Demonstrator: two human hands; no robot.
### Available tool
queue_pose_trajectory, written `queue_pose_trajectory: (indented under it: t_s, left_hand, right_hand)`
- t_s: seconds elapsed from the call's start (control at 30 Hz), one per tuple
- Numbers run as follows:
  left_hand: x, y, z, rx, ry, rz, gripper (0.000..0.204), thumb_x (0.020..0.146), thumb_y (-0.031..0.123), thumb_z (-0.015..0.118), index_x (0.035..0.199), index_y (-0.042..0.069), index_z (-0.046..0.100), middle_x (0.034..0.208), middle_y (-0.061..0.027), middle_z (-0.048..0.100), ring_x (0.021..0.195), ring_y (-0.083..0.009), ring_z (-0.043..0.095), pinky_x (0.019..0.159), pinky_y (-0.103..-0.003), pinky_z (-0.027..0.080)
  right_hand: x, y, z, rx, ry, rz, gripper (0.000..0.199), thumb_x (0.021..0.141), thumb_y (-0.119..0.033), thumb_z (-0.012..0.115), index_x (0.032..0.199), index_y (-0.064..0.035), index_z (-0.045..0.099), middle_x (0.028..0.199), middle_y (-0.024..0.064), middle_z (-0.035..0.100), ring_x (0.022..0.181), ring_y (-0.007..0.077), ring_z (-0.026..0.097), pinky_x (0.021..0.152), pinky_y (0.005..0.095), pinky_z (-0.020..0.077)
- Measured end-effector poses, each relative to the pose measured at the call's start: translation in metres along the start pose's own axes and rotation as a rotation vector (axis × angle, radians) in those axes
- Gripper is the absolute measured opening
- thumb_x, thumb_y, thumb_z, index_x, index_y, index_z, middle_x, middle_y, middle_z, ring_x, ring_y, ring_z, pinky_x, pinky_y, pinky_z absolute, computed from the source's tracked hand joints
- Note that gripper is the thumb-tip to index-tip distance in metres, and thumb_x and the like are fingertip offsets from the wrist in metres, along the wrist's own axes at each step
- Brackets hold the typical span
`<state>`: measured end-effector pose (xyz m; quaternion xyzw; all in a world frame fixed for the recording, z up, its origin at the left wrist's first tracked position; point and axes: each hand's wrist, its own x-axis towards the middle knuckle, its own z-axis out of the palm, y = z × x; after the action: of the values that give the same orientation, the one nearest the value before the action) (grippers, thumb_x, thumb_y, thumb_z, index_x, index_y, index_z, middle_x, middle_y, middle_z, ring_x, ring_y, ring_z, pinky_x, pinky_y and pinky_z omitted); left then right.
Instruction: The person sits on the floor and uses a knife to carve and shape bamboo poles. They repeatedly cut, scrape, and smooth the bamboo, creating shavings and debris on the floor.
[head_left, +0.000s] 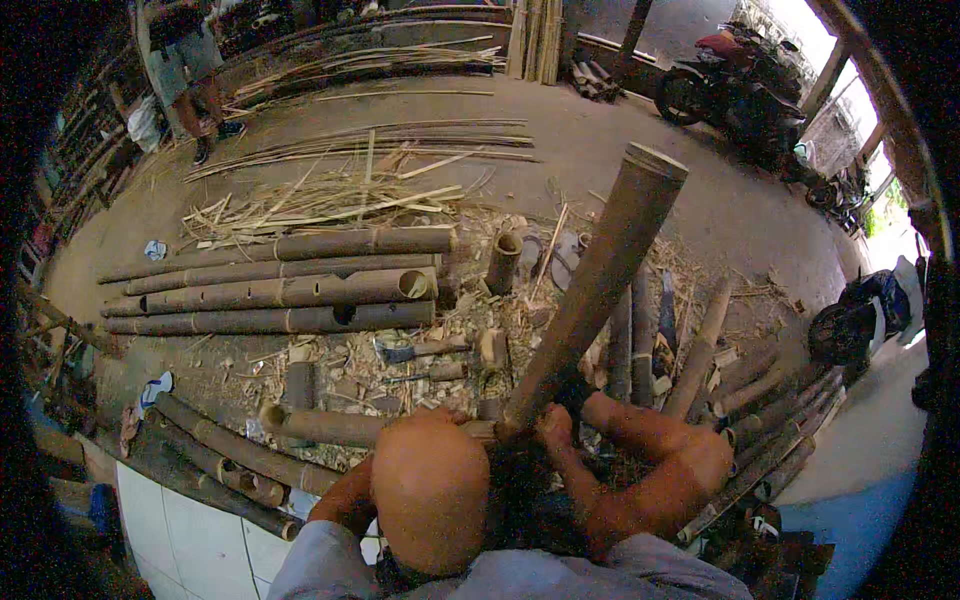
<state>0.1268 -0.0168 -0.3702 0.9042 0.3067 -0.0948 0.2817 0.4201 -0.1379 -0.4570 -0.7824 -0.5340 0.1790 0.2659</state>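
Observation:
A thick brown bamboo tube [610,260] slants up to the right in front of me, its far end raised. Beside its lower end is my right hand [554,426], closed with the fingers against the tube. My left hand [443,414] shows only in part beyond my bent, bare knee [432,485], over a bamboo pole [335,427] lying crosswise. What its fingers do is hidden. Wood chips surround a hatchet-like tool [420,347], another handled tool [430,374] and a short upright bamboo piece [503,262].
Several bamboo poles [280,293], some with holes cut in them, lie ahead on the left. Behind them is a heap of split strips [320,205]. More poles [765,390] lie at right. Motorbikes [740,90] stand far right; a person [185,70] stands far left.

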Motion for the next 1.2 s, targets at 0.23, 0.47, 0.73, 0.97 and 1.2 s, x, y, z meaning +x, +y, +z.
queue_pose_trajectory:
  t_s: [0.23, 0.47, 0.73, 0.97, 1.2]
  left_hand:
    - [0.004, -0.011, 0.007, -0.020, -0.047, -0.009, 0.087, 0.069, 0.047, 0.087, 0.145, 0.016, 0.057, 0.125, -0.0214, 0.068, 0.113, -0.0422, 0.066, 0.098, -0.052, 0.053]
    - [0.020, -0.036, 0.018, 0.010, -0.005, -0.011, 0.086, 0.072, 0.047, 0.086, 0.146, 0.016, 0.056, 0.128, -0.0223, 0.066, 0.116, -0.0431, 0.065, 0.100, -0.052, 0.052]
    - [0.059, -0.069, 0.064, -0.004, 0.131, -0.041, 0.098, 0.063, 0.060, 0.089, 0.146, 0.023, 0.055, 0.125, -0.0197, 0.063, 0.116, -0.0436, 0.063, 0.093, -0.054, 0.054]
    - [0.069, -0.078, 0.069, -0.064, 0.132, -0.048, 0.090, 0.063, 0.055, 0.091, 0.142, 0.026, 0.058, 0.126, -0.0212, 0.055, 0.112, -0.0455, 0.064, 0.092, -0.055, 0.055]
    - [0.061, -0.075, 0.066, 0.068, 0.162, -0.113, 0.090, 0.070, 0.057, 0.086, 0.145, 0.021, 0.052, 0.127, -0.0174, 0.062, 0.115, -0.0419, 0.064, 0.095, -0.056, 0.053]
  right_hand:
    - [-0.017, -0.035, -0.025, 0.698, -0.085, 0.026, 0.080, 0.096, -0.036, 0.068, 0.158, 0.0014, 0.033, 0.146, 0.0156, 0.057, 0.131, 0.0237, 0.056, 0.110, 0.0393, 0.0445]
    - [0.022, -0.108, -0.021, 0.535, -0.009, 0.084, 0.095, 0.084, -0.030, 0.085, 0.155, 0.0029, 0.032, 0.142, 0.0202, 0.059, 0.133, 0.0311, 0.056, 0.110, 0.0428, 0.0445]
    - [0.071, -0.107, -0.119, 0.517, 0.343, -0.103, 0.079, 0.085, -0.027, 0.083, 0.145, 0.0030, 0.042, 0.123, 0.0195, 0.068, 0.106, 0.0357, 0.068, 0.098, 0.0439, 0.0533]
    - [0.122, 0.006, -0.211, -0.059, 0.255, 0.232, 0.094, 0.079, -0.065, 0.076, 0.138, 0.0054, 0.052, 0.120, 0.0278, 0.070, 0.115, 0.0440, 0.066, 0.099, 0.0508, 0.0494]
    - [0.147, 0.121, -0.189, -0.434, -0.012, 0.374, 0.098, 0.075, -0.075, 0.071, 0.118, 0.0127, 0.062, 0.101, 0.0357, 0.070, 0.096, 0.0442, 0.072, 0.078, 0.0552, 0.0533]
